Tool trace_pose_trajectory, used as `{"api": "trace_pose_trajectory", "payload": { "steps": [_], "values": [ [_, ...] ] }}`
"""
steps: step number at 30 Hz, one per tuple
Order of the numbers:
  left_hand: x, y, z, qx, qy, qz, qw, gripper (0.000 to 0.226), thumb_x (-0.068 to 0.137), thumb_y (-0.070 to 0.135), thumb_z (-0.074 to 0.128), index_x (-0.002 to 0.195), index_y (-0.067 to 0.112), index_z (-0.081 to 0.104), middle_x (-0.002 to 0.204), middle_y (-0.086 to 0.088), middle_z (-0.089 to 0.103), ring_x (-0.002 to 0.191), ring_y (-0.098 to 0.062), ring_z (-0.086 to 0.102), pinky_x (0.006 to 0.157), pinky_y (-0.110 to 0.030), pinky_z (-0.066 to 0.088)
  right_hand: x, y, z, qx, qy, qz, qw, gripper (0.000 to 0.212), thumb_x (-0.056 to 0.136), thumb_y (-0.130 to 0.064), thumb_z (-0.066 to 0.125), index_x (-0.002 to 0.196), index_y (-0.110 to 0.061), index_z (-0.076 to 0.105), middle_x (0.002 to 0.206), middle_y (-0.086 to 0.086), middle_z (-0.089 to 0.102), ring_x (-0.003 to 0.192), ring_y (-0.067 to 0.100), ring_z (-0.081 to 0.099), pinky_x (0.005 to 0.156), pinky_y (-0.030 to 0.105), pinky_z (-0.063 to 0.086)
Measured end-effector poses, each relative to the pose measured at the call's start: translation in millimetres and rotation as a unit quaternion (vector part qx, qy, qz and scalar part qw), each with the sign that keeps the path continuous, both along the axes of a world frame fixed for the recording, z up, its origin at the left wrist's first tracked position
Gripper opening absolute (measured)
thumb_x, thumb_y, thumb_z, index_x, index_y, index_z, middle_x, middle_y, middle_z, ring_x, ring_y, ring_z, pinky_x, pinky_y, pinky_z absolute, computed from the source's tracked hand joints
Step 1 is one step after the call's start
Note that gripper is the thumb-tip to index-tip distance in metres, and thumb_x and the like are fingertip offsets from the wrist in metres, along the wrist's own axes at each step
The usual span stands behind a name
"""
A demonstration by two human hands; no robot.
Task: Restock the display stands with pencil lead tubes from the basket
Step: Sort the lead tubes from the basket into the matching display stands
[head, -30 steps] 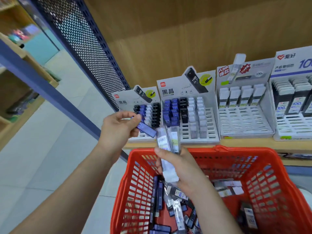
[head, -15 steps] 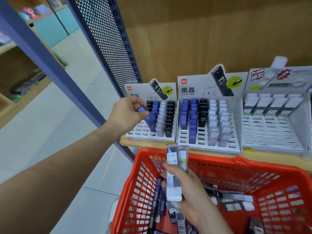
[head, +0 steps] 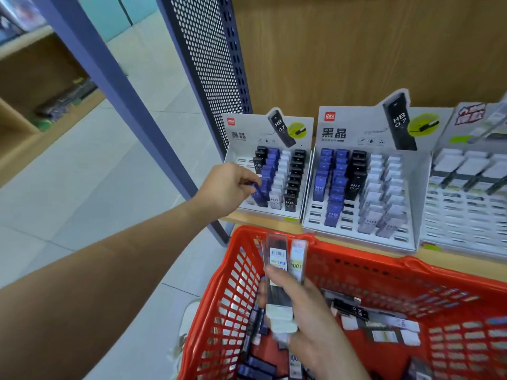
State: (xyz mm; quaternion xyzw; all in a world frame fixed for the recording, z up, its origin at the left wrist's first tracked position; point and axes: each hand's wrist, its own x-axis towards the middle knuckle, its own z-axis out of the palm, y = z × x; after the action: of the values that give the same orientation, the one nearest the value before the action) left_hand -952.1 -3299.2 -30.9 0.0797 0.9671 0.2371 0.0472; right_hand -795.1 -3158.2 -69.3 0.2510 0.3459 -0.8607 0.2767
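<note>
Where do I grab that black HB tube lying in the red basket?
Probably pinch the black tube across its two long edges near the middle, coming straight down from above. It lies flat, label up, low in the basket, whose tall walls would block a grip from the side.

Perforated panel, tiled floor

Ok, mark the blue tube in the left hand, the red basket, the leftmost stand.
blue tube [head: 259, 196]: head view, lower body.
red basket [head: 384, 272]: head view, far wall.
leftmost stand [head: 252, 124]: head view, header card.
</note>
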Motion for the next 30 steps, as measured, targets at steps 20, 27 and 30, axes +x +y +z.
{"api": "trace_pose_trajectory", "payload": {
  "steps": [20,27,30],
  "values": [
    [11.1,5.8,-18.3,-0.109,0.121,-0.047,0.986,0.019,0.092,0.010,0.056,0.100,0.013,0.073,0.105,-0.004,0.065,0.095,-0.023,0.059,0.082,-0.030,0.047,-0.2,11.4,9.5,-0.017,0.013,-0.050,0.999,0.029,0.079,-0.023,0.072,0.100,-0.003,0.067,0.072,0.015,0.067,0.047,0.019,0.062,0.037,0.023,0.046],
    [54.4,29.9,28.4,0.245,-0.377,0.010,0.893,0.029,0.086,0.044,0.063,0.088,0.016,0.070,0.077,-0.004,0.063,0.066,-0.014,0.057,0.063,-0.027,0.053,-2.8,28.2,16.4,0.094,0.104,-0.030,0.990,0.032,0.074,-0.036,0.072,0.093,-0.010,0.070,0.072,0.009,0.071,0.056,0.016,0.066,0.045,0.025,0.049],
    [69.8,36.3,29.8,0.294,-0.414,-0.044,0.861,0.016,0.082,0.033,0.067,0.077,0.017,0.069,0.067,-0.001,0.062,0.059,-0.011,0.057,0.059,-0.021,0.050,-3.6,31.7,20.9,0.138,0.146,-0.021,0.979,0.034,0.072,-0.040,0.073,0.093,-0.013,0.071,0.075,0.009,0.069,0.060,0.016,0.064,0.047,0.026,0.049]
  ]
}}
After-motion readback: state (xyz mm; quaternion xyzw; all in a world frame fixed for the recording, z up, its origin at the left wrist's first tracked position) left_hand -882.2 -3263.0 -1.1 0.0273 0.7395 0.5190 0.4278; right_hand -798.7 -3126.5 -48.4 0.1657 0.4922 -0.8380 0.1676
